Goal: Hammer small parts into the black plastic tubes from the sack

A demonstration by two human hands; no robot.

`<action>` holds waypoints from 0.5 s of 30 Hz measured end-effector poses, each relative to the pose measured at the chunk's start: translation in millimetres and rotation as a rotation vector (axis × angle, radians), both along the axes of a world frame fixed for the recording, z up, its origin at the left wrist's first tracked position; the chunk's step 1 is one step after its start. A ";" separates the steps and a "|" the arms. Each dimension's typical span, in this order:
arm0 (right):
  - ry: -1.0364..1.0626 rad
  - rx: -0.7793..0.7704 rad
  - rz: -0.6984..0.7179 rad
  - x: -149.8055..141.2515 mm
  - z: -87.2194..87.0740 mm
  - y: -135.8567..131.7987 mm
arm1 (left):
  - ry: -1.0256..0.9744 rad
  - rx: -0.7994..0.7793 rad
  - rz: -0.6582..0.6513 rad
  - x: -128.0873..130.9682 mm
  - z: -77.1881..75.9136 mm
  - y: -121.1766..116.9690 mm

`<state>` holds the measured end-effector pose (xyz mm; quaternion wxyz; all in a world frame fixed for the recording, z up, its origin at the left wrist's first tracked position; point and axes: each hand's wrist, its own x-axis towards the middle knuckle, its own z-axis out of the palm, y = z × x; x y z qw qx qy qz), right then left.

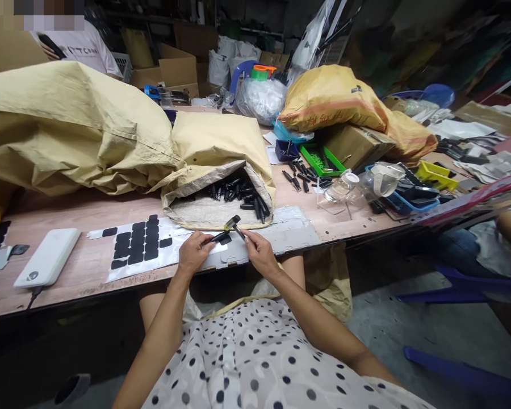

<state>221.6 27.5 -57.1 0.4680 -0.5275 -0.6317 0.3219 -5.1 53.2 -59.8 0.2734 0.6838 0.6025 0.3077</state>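
Note:
Near the table's front edge, my left hand (192, 250) is closed round a slim black stick-like piece (218, 237). My right hand (259, 251) pinches the thin handle of a small black tool with a yellow-green band (232, 222) on its crosswise head. The two pieces meet or nearly meet; I cannot tell if they touch. Just beyond lies an open-mouthed cream sack (196, 213) with many black pen-like pieces (238, 190) inside. Left of my hands is a white sheet (170, 258) bearing black rounded-square patches (137, 241). A grey flat board (296, 227) lies under the work.
A white power bank (46, 257) with a cable lies at left. Large cream sack (68, 125) bulges behind it. At right are a green tray (321, 160), a clear jar (343, 186) and a blue basket (413, 199). Another person (87, 48) is at back left.

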 end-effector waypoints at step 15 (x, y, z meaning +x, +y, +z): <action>-0.068 0.049 -0.020 1.7 -6.0 0.4 | 0.100 0.090 0.032 6.4 0.8 -3.1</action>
